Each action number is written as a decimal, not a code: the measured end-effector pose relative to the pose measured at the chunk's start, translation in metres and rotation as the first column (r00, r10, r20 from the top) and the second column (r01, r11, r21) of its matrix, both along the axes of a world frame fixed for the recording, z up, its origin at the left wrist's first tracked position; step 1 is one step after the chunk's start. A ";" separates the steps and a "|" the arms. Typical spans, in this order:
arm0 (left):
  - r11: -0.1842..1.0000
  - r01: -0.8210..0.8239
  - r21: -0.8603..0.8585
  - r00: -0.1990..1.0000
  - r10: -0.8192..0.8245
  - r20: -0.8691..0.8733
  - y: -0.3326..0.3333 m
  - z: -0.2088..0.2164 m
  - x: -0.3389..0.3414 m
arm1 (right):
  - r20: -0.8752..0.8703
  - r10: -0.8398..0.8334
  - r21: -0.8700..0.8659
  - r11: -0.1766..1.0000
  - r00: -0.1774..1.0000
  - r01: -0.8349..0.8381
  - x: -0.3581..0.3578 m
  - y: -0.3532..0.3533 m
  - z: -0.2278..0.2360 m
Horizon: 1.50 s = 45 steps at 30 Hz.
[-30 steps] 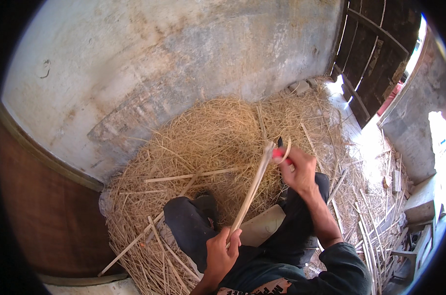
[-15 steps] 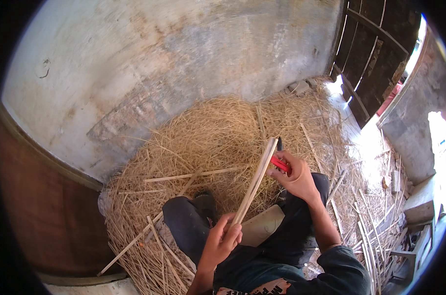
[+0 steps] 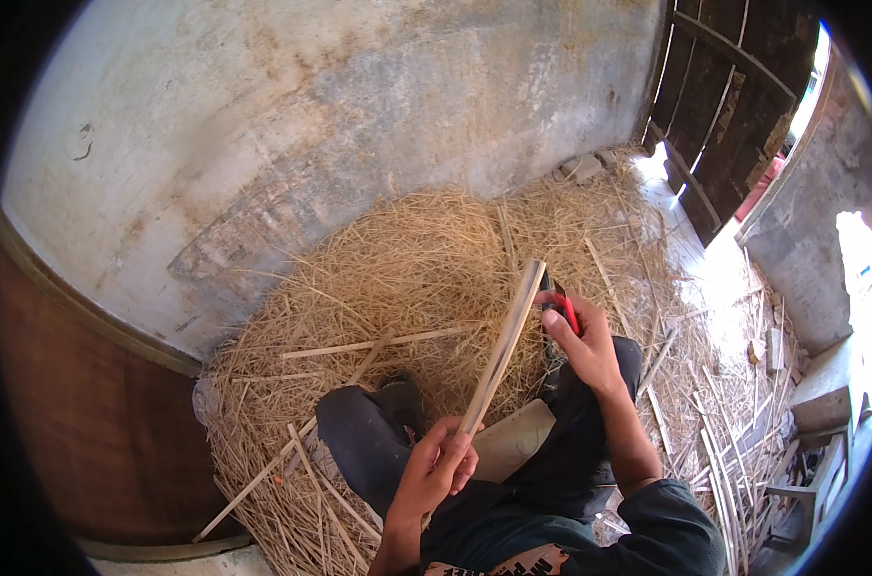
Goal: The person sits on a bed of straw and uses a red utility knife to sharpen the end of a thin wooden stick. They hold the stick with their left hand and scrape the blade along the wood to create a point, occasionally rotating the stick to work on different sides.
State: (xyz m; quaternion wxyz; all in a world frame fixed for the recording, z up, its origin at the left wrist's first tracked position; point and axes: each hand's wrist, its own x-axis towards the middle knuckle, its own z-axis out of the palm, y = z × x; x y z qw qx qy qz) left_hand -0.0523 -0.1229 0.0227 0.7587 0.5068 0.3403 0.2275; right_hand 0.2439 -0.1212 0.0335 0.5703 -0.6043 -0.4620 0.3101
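My left hand (image 3: 436, 468) is closed round the lower end of a pale strip of split bamboo (image 3: 498, 360). The strip slants up and away to the right, with a dark streak along its length. Near its far end, my right hand (image 3: 585, 341) is closed on a red-handled tool (image 3: 571, 314) with a dark, blade-like end close beside the strip. Fingers hide part of the tool, so its exact kind is unclear. A pale, flat piece (image 3: 513, 440) lies between my bent, dark-trousered legs, under the strip.
Pale shavings (image 3: 407, 259) heap up ahead against the stained wall (image 3: 378, 106). Loose strips (image 3: 374, 343) lie over them and at both sides. To the right stand a dark plank door (image 3: 734, 96) and a grey frame-like object (image 3: 820, 490). A brown panel (image 3: 90, 403) is at left.
My right hand has turned, and the red-handled tool has swung with it, its red part now further right. The bamboo strip has tilted and rolled slightly, showing more of its dark streak.
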 end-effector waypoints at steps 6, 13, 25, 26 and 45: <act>0.999 -0.022 0.041 0.996 0.026 -0.090 -0.001 0.007 0.009 | -0.263 0.137 0.105 0.988 0.955 -0.113 -0.028 0.002 0.011; 0.916 -0.147 0.372 0.961 0.222 -0.165 0.007 0.013 0.025 | -0.335 0.084 0.042 0.996 0.938 -0.074 -0.043 -0.003 0.014; 0.890 -0.196 0.412 0.957 0.266 -0.119 0.010 0.026 0.031 | 0.459 0.064 0.313 0.922 0.886 -0.229 -0.034 -0.027 0.000; 0.892 -0.198 0.406 0.954 0.270 -0.129 0.010 0.030 0.031 | 0.517 -0.010 0.359 0.910 0.856 -0.207 -0.038 -0.027 0.003; 0.723 -0.214 0.656 0.911 0.391 -0.134 0.007 0.032 0.043 | 0.701 -0.161 0.393 0.900 0.694 -0.188 -0.053 -0.030 0.008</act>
